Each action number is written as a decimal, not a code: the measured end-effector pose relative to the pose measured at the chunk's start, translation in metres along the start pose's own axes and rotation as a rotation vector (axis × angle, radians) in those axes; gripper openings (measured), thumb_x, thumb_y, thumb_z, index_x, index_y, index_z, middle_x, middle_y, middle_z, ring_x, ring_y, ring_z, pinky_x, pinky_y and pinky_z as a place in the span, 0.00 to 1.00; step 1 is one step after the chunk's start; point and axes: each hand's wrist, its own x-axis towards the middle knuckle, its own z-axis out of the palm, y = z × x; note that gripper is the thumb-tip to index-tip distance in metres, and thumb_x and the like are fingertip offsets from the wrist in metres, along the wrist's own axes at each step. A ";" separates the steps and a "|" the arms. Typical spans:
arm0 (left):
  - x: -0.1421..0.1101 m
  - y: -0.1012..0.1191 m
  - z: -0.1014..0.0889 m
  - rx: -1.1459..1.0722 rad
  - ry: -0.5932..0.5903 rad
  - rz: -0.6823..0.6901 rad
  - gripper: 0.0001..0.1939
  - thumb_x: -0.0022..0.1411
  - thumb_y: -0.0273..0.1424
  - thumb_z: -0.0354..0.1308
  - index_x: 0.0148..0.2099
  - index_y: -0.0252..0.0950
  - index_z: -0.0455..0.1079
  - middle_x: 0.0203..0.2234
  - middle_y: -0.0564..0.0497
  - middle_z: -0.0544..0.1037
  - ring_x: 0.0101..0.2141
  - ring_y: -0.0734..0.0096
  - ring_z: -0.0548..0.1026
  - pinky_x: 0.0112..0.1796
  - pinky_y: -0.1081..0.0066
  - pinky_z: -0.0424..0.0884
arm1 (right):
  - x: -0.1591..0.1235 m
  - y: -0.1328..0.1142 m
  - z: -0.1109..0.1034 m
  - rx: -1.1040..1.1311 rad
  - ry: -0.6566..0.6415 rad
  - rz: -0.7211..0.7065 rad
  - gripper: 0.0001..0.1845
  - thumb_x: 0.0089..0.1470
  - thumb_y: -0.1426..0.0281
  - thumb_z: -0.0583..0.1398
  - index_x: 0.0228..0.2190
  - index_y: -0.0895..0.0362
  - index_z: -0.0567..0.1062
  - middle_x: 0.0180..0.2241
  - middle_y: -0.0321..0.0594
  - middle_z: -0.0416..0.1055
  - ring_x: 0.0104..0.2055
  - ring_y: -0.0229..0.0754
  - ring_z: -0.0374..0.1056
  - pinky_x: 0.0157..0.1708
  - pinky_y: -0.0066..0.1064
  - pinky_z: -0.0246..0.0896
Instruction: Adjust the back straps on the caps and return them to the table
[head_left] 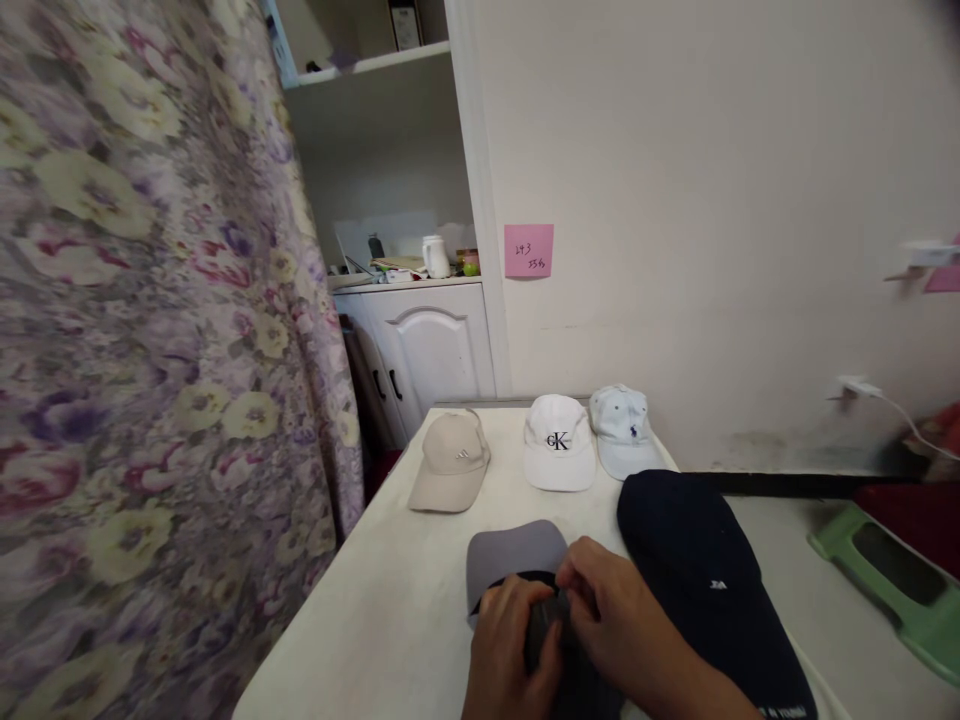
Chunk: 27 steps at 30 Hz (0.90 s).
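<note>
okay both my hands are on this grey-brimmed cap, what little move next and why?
I'd probably turn the grey-brimmed cap so its brim faces you: your left hand and right hand are on it, and its brim points away, while the beige cap, white cap and pale blue cap have theirs toward you.

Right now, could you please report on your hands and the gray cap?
Left hand, right hand both on gray cap. Brim pointing away. Navy cap close on right.

"CK" on white cap [559, 445], handwritten "243" on pink note [529, 251]; slanted-bar logo on beige cap [450, 455]
</note>
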 end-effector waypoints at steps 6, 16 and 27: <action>0.001 0.000 -0.001 -0.016 -0.014 0.012 0.08 0.62 0.23 0.54 0.43 0.39 0.69 0.36 0.48 0.79 0.37 0.59 0.76 0.38 0.59 0.74 | 0.005 -0.004 -0.003 0.080 -0.047 0.059 0.14 0.43 0.86 0.55 0.25 0.56 0.71 0.22 0.31 0.65 0.25 0.38 0.62 0.25 0.28 0.52; 0.001 -0.002 -0.004 -0.054 0.013 -0.011 0.09 0.61 0.24 0.56 0.43 0.40 0.70 0.36 0.49 0.80 0.38 0.60 0.77 0.39 0.60 0.75 | 0.011 0.009 0.001 0.353 -0.196 0.174 0.07 0.47 0.79 0.55 0.27 0.56 0.69 0.16 0.25 0.61 0.17 0.35 0.60 0.18 0.25 0.53; 0.001 -0.002 -0.004 -0.023 0.001 -0.014 0.11 0.58 0.22 0.58 0.43 0.40 0.72 0.35 0.49 0.82 0.37 0.61 0.79 0.38 0.62 0.76 | 0.012 0.010 -0.007 0.434 -0.263 0.183 0.07 0.42 0.79 0.56 0.26 0.57 0.72 0.17 0.25 0.59 0.18 0.33 0.57 0.19 0.24 0.54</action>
